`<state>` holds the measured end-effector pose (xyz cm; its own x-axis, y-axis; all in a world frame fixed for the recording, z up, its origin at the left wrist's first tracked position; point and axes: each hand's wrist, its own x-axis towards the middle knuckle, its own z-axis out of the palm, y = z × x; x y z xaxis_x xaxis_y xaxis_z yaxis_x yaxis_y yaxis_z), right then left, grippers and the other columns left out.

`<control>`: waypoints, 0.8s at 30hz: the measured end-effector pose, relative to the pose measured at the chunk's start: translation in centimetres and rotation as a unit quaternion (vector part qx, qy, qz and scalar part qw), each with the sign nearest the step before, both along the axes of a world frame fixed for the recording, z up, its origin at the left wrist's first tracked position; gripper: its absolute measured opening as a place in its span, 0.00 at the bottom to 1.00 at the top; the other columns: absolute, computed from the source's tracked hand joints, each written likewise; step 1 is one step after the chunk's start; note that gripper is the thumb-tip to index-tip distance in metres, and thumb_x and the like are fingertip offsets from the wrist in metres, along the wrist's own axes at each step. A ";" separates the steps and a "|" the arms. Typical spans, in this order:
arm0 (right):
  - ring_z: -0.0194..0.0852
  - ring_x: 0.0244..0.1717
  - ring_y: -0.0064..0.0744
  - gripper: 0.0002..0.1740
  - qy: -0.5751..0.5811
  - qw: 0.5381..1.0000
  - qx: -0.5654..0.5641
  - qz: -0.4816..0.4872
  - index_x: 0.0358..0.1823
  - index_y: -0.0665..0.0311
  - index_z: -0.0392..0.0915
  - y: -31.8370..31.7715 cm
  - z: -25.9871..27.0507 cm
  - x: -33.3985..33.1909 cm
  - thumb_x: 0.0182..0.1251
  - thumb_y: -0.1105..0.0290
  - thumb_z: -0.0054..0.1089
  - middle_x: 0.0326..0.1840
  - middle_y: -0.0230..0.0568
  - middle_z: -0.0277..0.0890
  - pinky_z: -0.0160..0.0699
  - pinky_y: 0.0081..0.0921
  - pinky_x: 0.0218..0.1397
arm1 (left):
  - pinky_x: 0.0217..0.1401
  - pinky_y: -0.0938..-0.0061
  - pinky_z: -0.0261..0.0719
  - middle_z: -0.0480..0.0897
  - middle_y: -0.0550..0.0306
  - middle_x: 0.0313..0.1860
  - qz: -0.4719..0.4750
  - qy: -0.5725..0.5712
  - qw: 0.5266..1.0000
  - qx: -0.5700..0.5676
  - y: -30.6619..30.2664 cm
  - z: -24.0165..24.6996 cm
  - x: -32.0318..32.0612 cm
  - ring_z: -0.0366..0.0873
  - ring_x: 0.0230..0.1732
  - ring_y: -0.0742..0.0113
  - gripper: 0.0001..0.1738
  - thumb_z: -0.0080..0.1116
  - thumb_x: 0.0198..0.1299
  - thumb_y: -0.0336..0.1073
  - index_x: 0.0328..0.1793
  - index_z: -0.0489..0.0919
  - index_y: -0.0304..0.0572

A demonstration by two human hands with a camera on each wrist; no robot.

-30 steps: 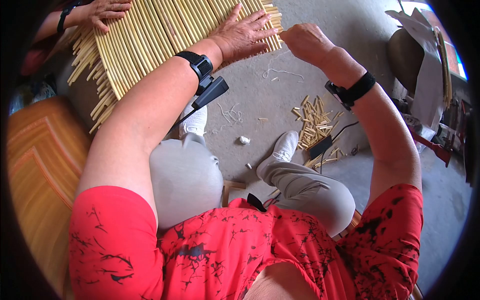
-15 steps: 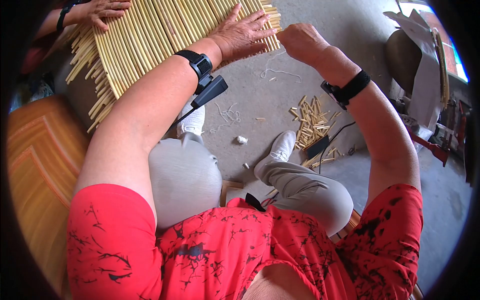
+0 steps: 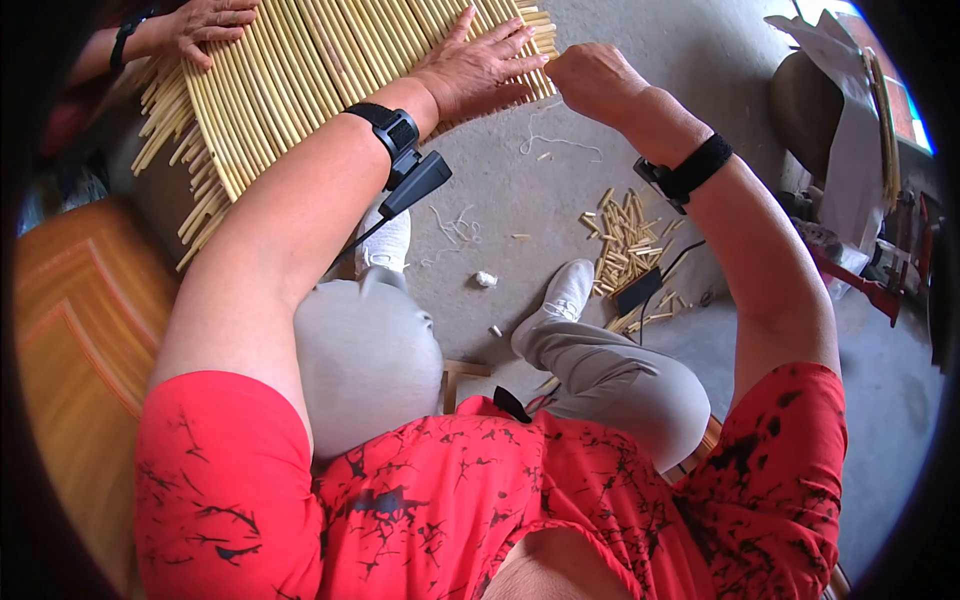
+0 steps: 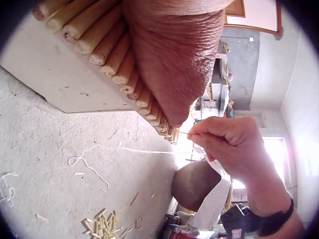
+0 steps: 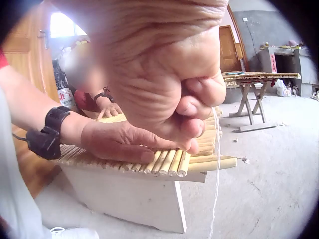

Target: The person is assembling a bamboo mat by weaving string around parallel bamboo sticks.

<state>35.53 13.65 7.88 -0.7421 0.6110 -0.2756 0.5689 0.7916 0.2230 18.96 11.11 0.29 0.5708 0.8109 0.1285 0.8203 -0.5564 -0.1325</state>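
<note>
A mat of pale reed stalks [image 3: 310, 80], laid side by side, lies at the top of the head view. My left hand [image 3: 472, 75] rests flat on its right part, fingers spread. Just beyond the mat's right edge, my right hand [image 3: 600, 85] has its fingers curled in. In the left wrist view it pinches a thin needle [image 4: 184, 133] between thumb and forefinger, the tip at the stalk ends. White thread [image 5: 216, 164] hangs from this hand in the right wrist view. Another person's hand [image 3: 210, 28] lies on the mat's far left.
The mat sits on a white-sided support [image 5: 124, 194]. Short cut stalk pieces [image 3: 630, 240] lie heaped on the concrete floor, with loose thread [image 3: 458, 230] near my shoe. An orange wooden panel [image 3: 90, 320] stands at left. Farther off is a trestle table [image 5: 254, 97].
My right hand has shifted slightly left, along with a small shift of the whole view. The left hand and the other person's hand stay in place on the mat.
</note>
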 end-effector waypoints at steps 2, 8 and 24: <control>0.80 0.32 0.43 0.07 0.011 1.000 0.001 -0.001 0.25 0.64 0.82 0.1 -0.1 0.0 0.50 0.75 0.54 0.29 0.47 0.79 0.79 0.32 0.34 | 0.75 0.52 0.32 0.54 0.68 0.72 -0.004 0.013 1.000 0.023 0.1 -0.6 0.0 0.44 0.73 0.74 0.24 0.45 0.61 0.53 0.65 0.63 0.74; 0.80 0.33 0.42 0.07 -0.009 1.000 0.000 -0.002 0.27 0.64 0.82 -0.1 0.1 -0.5 0.50 0.76 0.54 0.31 0.47 0.79 0.79 0.32 0.35 | 0.75 0.53 0.31 0.54 0.68 0.72 0.008 -0.057 0.996 -0.074 -0.4 1.3 0.2 0.44 0.73 0.74 0.23 0.43 0.62 0.55 0.64 0.65 0.73; 0.79 0.36 0.43 0.09 0.078 0.993 -0.020 -0.085 0.35 0.62 0.80 1.5 -0.2 1.9 0.57 0.68 0.55 0.34 0.45 0.79 0.78 0.32 0.36 | 0.71 0.45 0.36 0.57 0.59 0.71 -0.058 -0.122 0.990 -0.042 0.2 -0.1 -0.3 0.47 0.73 0.66 0.26 0.45 0.62 0.51 0.67 0.61 0.68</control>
